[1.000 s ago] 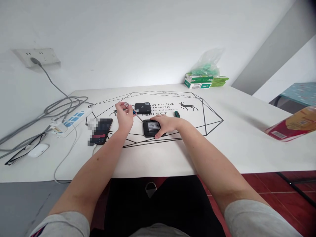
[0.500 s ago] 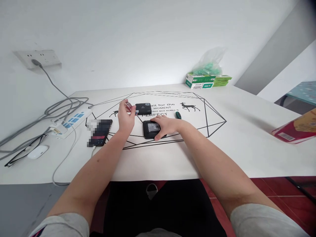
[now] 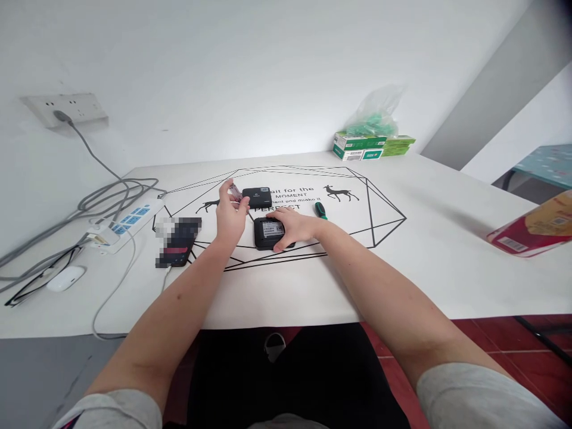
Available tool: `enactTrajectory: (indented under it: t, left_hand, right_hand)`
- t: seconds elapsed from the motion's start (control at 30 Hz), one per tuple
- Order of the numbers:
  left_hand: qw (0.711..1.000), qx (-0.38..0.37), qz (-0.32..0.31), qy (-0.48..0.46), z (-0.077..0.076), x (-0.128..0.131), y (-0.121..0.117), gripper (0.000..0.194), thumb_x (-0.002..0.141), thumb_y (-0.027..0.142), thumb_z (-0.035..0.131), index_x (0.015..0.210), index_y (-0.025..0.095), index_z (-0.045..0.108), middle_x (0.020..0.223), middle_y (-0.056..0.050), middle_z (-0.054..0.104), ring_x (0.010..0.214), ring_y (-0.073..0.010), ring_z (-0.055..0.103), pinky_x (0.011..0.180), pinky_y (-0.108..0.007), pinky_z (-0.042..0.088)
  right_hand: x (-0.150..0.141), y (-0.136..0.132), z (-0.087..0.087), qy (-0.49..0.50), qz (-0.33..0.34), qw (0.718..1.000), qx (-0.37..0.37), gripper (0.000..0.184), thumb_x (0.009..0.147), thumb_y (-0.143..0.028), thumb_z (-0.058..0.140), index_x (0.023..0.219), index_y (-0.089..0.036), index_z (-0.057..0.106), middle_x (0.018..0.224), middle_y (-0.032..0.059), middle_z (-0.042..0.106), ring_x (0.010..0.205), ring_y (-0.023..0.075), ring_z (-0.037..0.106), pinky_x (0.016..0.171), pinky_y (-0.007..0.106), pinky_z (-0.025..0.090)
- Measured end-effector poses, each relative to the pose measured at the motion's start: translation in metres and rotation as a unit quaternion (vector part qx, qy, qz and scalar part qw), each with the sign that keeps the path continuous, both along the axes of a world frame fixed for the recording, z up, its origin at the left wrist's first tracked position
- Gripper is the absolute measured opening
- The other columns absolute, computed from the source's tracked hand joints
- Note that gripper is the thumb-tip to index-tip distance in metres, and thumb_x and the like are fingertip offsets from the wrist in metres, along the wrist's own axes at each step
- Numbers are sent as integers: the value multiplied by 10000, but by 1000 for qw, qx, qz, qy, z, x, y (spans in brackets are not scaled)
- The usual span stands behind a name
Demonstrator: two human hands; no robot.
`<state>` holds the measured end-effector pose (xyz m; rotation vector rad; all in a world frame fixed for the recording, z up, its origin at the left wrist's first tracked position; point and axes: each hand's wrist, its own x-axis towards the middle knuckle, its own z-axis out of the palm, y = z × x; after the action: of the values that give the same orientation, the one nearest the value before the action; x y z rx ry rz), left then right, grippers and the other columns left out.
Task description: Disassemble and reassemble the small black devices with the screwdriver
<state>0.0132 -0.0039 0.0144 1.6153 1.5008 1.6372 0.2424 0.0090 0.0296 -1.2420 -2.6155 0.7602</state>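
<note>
My left hand is closed around a slim screwdriver with a translucent reddish handle. Its thin shaft slants down toward the near black box; whether the tip touches is too small to tell. That flat black box lies on the table with a white label facing up. My right hand grips its right side, thumb at the front edge and fingers over the back. Just behind lies a second black box with a small sticker, close to my left fingers. A green and black handle rests beyond my right wrist.
On the left are a phone on a cable, a power strip, coiled grey cables, glasses and a white case. Green boxes with a plastic bag stand by the wall. A red and yellow package is far right.
The view has shifted slightly. My left hand has turned the screwdriver's handle a little between its fingers. My right hand keeps its hold on the near black box.
</note>
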Motion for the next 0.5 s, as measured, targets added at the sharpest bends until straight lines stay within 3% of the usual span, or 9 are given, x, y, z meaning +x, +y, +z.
enactTrajectory:
  t: [0.23,0.5]
  left_hand:
    - [970,-117,38,-212,-4,-8,10,609,1065,84,607,1559,316,337,1234,-61,657,678,-119,759,749,-352,717]
    - [956,-165,47,-240,2,-6,14,589,1092,79,555,1592,318,353,1132,-32,660,603,-99,717,701,-333,712]
  right_hand:
    - [0,3,-1,-22,4,1000,-12,1227,582,-633,961,1643,-229,494,1565,175,539,1496,467,436,1273,653,412]
    - [3,3,0,-19,21,1000,-13,1212,611,-607,944,1675,-277,466,1633,165,520,1520,485,414,1284,693,384]
